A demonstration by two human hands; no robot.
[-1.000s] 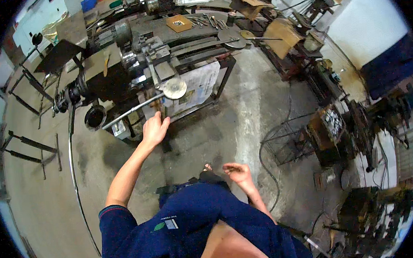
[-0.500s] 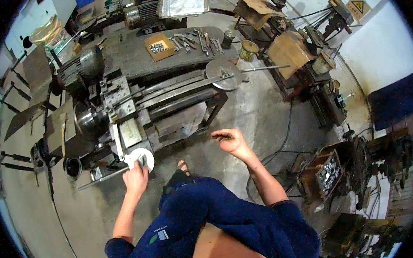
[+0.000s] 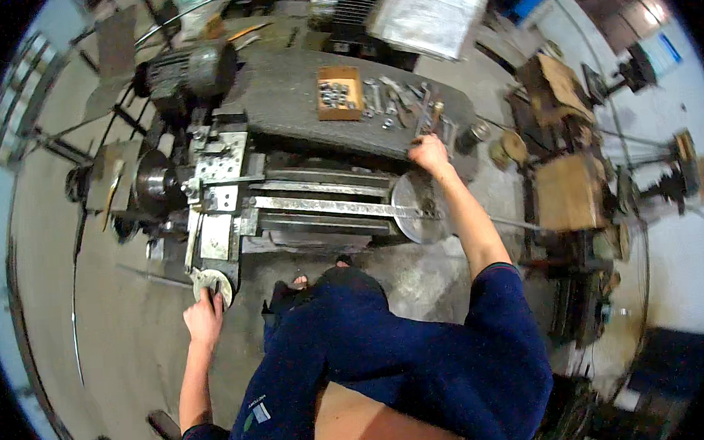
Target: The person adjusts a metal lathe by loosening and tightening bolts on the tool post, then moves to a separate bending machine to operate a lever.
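Observation:
My left hand [image 3: 203, 316] is closed round the handle of the pale round handwheel [image 3: 221, 284] on the near side of the lathe [image 3: 222, 200]. My right hand [image 3: 429, 154] is stretched out to the far right, at the near edge of the dark bench [image 3: 271, 84]. Its fingers are closed on the near end of a long metal wrench [image 3: 424, 117], which lies among several wrenches [image 3: 375, 96]. Just below that hand sits a round metal disc [image 3: 417, 209] at the right end of the lathe bed.
Left of the tools, a cardboard box [image 3: 341, 114] holds small metal parts. A dark can [image 3: 471, 138] stands right of the wrenches. An electric motor [image 3: 190, 73] rises behind the lathe's left end. A long rod [image 3: 509, 224] sticks out right past the disc.
My right hand has gone from open above the floor to the bench tools, closing on a wrench. The left hand stays on the handwheel. The whole view has shifted.

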